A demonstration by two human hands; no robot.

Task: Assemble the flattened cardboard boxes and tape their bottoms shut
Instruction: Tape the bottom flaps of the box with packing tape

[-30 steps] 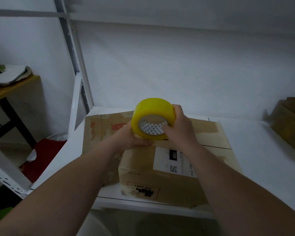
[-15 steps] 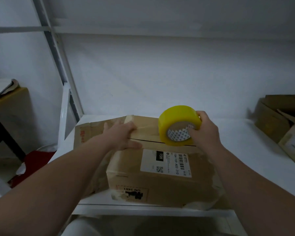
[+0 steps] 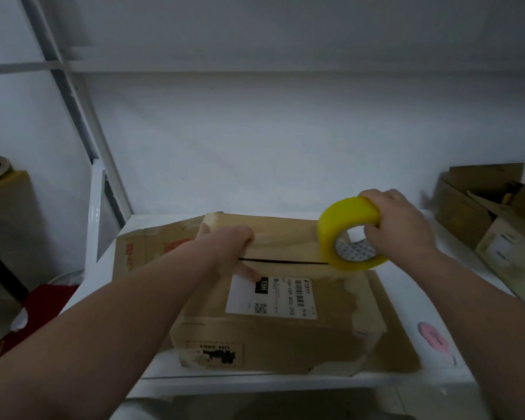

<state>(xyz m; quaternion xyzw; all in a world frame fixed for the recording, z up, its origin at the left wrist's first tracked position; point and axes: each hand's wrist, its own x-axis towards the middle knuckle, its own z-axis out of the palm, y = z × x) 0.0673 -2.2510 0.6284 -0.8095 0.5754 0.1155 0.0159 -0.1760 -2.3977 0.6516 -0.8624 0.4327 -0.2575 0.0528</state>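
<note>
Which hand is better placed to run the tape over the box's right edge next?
Right. The right hand has its grip on the tape roll at the right end of the seam; the left hand is pressed on the box near the left end.

Hidden from us
Our left hand [image 3: 225, 250] covers one end of the seam [image 3: 285, 262]; boxes [image 3: 473, 213] beyond our right hand [image 3: 397, 225] run off the edge.

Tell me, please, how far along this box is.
Done: the box is folded up, flaps closed. In hand: the left hand presses its top; the right hand holds the tape roll at the seam end. Left: pressing and cutting the tape, then the flattened cardboard alongside.
</note>
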